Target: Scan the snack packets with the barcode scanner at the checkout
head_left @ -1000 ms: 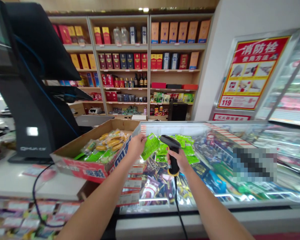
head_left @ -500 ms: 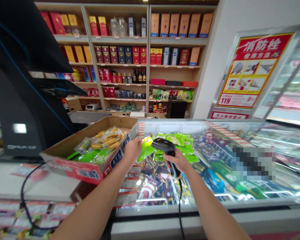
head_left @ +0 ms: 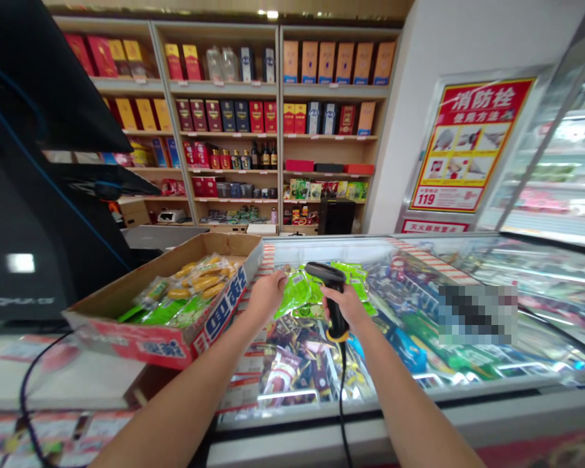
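Observation:
My left hand (head_left: pixel 269 291) is closed on the edge of a bright green snack packet (head_left: pixel 295 291), held over the glass top of a chest freezer (head_left: pixel 292 416). Wrapped around the grip of a black barcode scanner (head_left: pixel 338 315) is my right hand (head_left: pixel 344 304). The scanner's head points left toward the packet, and its cable hangs down over the freezer's front. More green packets (head_left: pixel 355 276) lie on the glass just behind the scanner, partly hidden by it.
Left of my hands stands an open cardboard box (head_left: pixel 166 354) with yellow and green packets inside. A black register screen stand (head_left: pixel 34 260) rises at the far left. Frozen goods show through the glass. Shelves (head_left: pixel 229 136) of boxes and bottles line the back wall.
The view has shifted a little to the right and upward. The packet in my left hand has lost the bright light patch it had; the scanner remains in my right hand, its head still toward the packet.

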Demonstrator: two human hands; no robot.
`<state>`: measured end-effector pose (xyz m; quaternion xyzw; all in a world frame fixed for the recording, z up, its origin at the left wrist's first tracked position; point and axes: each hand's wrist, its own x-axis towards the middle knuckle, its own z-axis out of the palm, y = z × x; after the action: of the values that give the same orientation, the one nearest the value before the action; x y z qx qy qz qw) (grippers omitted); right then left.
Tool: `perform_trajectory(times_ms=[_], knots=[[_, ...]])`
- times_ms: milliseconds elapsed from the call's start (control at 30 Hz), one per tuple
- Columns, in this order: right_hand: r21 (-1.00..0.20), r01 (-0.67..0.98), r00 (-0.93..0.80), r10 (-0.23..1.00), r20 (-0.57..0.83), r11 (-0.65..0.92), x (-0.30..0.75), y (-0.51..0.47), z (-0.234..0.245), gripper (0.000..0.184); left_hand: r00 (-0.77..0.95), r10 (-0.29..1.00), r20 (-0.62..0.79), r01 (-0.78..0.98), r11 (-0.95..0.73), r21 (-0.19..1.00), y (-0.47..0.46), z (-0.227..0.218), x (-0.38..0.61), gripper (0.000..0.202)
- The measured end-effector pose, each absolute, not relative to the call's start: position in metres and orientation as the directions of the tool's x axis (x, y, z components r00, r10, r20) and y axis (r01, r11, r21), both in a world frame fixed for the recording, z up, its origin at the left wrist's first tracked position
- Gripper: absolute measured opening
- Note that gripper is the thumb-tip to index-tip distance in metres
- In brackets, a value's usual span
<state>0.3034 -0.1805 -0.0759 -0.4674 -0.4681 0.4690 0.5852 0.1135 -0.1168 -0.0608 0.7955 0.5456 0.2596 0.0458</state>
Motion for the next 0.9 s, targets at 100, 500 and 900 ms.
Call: perform_trajectory(times_ms=[100, 500, 900], knots=[[-0.982, -0.113, 0.205, 0.971, 0.125, 0.15, 0.319, -0.185, -0.064, 0.026, 0.363, 0.854, 0.373, 0.815, -0.485, 0.317, -0.116, -0.046, 0.139, 0.029], [-0.974, -0.097, 0.338, 0.927, 0.163, 0.207, 0.356, -0.205, -0.064, 0.029, 0.46, 0.796, 0.394, 0.725, -0.593, 0.351, -0.052, -0.013, 0.214, 0.033], [-0.981, -0.104, 0.125, 0.981, 0.15, 0.163, 0.292, -0.182, -0.064, 0.026, 0.415, 0.873, 0.256, 0.888, -0.45, 0.095, -0.105, 0.012, 0.073, 0.024]])
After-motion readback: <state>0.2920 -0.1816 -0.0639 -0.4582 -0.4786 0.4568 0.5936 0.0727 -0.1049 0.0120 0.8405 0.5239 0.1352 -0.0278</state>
